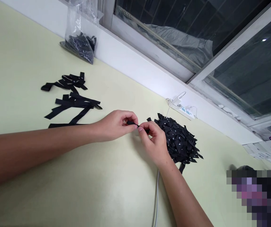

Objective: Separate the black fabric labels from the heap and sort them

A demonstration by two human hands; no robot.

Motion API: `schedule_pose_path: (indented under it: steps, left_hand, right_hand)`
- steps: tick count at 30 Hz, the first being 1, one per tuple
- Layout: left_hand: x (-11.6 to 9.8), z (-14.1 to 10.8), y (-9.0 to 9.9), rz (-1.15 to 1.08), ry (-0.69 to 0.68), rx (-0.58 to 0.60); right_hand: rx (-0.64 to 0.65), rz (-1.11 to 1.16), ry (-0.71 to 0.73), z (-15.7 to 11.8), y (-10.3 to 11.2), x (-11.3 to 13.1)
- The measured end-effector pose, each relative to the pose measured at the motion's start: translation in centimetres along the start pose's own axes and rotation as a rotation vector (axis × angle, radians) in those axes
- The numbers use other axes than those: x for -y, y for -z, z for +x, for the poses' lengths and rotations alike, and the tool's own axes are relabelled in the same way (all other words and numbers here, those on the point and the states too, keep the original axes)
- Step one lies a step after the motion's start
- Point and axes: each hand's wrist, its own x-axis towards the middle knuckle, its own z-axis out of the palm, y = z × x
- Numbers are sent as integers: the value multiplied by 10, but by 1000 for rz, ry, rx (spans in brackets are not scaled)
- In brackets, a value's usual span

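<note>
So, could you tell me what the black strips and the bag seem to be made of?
Black strips: probably woven fabric ribbon, matte and bending softly. Bag: likely thin clear plastic film, glossy, with crinkled highlights and dark contents showing through.

Pale-green table [90, 186] — black strips [75, 102], black pile [179, 138], plastic bag [81, 41]

The table [90, 183] has a smooth, pale surface with a soft sheen. The black strips [78, 101] look like matt woven cloth, as do the heaped black pieces [178, 138], which carry small, shiny whitish specks. The bag [78, 31] is thin, clear plastic, glossy and crinkled. The power strip [181, 108] is smooth white plastic. Smooth, reflective glass fills the window [249, 60]; behind it, the grey sheet [183, 41] looks rumpled.
</note>
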Motion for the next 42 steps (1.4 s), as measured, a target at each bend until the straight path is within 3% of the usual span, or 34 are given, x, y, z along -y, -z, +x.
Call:
schedule_pose_path:
  steps: [3,7,11,14,22,30,36,42]
  left_hand:
    - [-1,0,0,-59,-37,-23]
    - [-3,4,5,-114,-106,-267]
    - [-4,8,11,-119,-108,-387]
    - [-2,9,10,-126,-95,-376]
    - [4,8,5,-134,-110,-337]
    - [-4,0,5,54,-204,-251]
    - [-3,-2,7,202,-246,-163]
    - [-3,-2,7,203,-228,-151]
  right_hand:
    - [1,9,-27,0,0,-2]
    - [66,-19,-86,-1,-2,-5]
    - [227,-158,48,-2,-3,-7]
    - [261,-193,97,-1,-2,-8]
    - [239,-135,35,-5,-2,-9]
    - [248,-195,12,-3,-9,-2]
    - [268,-369,105,-3,-7,-3]
    - [180,-258,-60,-4,0,4]
